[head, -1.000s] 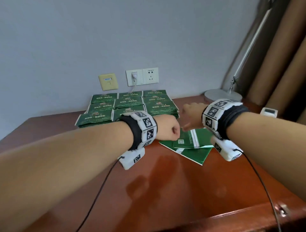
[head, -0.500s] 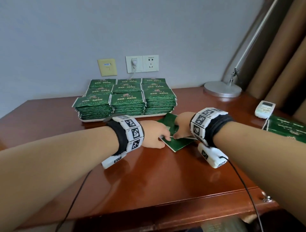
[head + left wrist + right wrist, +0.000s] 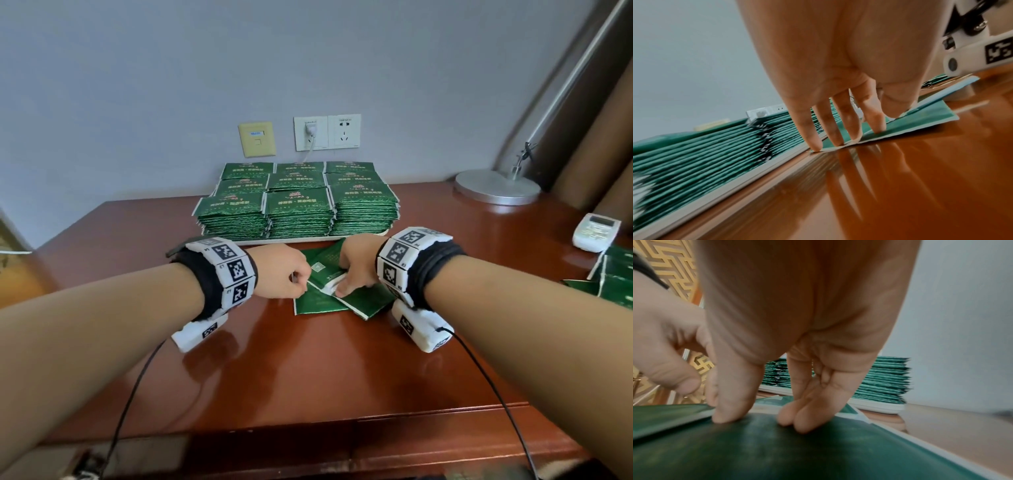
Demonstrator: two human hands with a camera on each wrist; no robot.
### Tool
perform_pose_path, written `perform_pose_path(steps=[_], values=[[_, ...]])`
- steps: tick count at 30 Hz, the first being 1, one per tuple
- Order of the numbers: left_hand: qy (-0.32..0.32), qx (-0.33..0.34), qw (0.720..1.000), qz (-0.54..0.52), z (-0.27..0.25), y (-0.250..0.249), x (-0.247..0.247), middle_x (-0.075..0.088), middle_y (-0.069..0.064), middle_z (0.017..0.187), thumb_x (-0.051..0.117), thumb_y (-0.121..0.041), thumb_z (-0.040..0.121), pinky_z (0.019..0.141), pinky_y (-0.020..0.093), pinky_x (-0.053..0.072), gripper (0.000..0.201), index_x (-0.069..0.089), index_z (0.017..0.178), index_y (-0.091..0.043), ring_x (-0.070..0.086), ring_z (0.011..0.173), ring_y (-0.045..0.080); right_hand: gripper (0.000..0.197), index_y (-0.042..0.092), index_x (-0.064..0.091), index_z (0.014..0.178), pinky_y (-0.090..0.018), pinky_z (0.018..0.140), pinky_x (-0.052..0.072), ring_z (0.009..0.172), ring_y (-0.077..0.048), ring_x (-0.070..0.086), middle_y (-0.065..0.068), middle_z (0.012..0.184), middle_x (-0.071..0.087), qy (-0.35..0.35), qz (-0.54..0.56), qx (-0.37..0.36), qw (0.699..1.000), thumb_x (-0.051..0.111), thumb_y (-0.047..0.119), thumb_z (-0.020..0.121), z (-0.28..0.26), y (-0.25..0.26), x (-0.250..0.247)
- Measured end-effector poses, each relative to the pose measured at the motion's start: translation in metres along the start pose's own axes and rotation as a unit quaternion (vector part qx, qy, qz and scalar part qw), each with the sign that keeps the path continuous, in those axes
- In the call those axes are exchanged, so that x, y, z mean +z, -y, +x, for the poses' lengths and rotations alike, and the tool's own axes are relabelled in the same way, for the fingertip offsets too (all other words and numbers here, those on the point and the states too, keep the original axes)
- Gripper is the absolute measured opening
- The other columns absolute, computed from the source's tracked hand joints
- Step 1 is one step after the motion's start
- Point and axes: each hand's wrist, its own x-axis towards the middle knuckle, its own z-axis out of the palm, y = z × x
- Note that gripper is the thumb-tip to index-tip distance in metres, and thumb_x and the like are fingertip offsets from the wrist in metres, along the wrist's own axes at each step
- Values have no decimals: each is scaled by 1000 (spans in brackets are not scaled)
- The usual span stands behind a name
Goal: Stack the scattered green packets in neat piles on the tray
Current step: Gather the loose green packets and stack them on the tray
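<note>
Several loose green packets [image 3: 318, 303] lie overlapped on the brown table just in front of the white tray [image 3: 291, 240]. The tray holds neat piles of green packets [image 3: 298, 205] in rows. My left hand [image 3: 291, 279] sets its fingertips [image 3: 838, 141] on the left edge of the loose packets [image 3: 920, 120]. My right hand [image 3: 354, 274] presses down on the top packet [image 3: 797, 451] with thumb and fingers [image 3: 797, 421]. I see neither hand curled round a packet. The tray's rim [image 3: 735, 175] runs close beside the left hand.
More green packets [image 3: 613, 284] lie at the table's right edge, beside a white remote [image 3: 597, 233]. A round lamp base [image 3: 496, 186] stands at the back right. Wall sockets [image 3: 327, 132] sit behind the tray. Bare table spreads in front of the hands.
Both hands came down from fists held above the table onto the loose packets. The packets have fanned out a little, one now showing lower left.
</note>
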Motion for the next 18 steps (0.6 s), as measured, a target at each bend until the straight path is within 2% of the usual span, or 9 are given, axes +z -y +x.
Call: perform_pose_path(steps=[3,5,8,10,13,15,16,18], values=[[0,-19,1000,9,-10,13,1,56,0,80,56,-22,85,77,40,47,20,59,68,-11,56,77,20,34,12,69,92,-19,47,41,56,-13,53,4,62,57,6,24,-11,1000,68,44,81,7,13,-1],[2,-34,999,10,-17,22,2,57,-1,79,57,-22,84,76,39,48,21,57,65,-14,56,76,19,33,14,70,101,-19,50,45,60,-12,58,6,68,61,-11,61,-27,998,72,39,79,15,19,-1],[1,-60,998,6,-26,35,4,61,1,80,59,-24,83,76,38,49,25,54,59,-18,59,77,18,32,14,66,113,-21,60,53,65,-11,63,4,81,70,34,72,-27,996,66,32,87,21,32,-4],[-1,-80,997,-1,-30,43,5,64,1,79,63,-26,82,76,38,50,26,55,58,-20,61,77,17,34,16,66,115,-21,64,52,72,-12,64,2,93,71,-1,60,-45,997,69,32,85,24,38,-8],[7,-95,995,4,-28,47,2,68,-2,81,69,-34,81,75,33,51,22,63,68,-18,61,75,15,53,21,59,123,-27,77,48,100,-19,59,0,118,59,-42,0,-70,997,74,42,77,32,41,-10],[27,-101,995,10,-22,45,0,66,-4,87,72,-34,81,72,28,47,18,65,82,-17,58,77,13,73,22,48,134,-35,89,48,110,-25,54,-5,126,50,-38,-59,-66,995,76,48,72,38,44,-13],[37,-105,994,8,-17,44,0,63,-5,90,74,-32,80,72,27,45,22,64,91,-16,56,79,13,80,20,43,139,-38,94,47,115,-27,52,-6,130,48,-28,-77,-73,994,76,48,72,42,46,-15],[56,-109,992,2,-8,45,-2,60,0,100,78,-30,77,69,27,42,38,58,106,-14,55,85,16,83,14,38,144,-34,97,43,121,-26,50,-6,136,48,12,-74,-81,994,76,43,75,48,53,-21]])
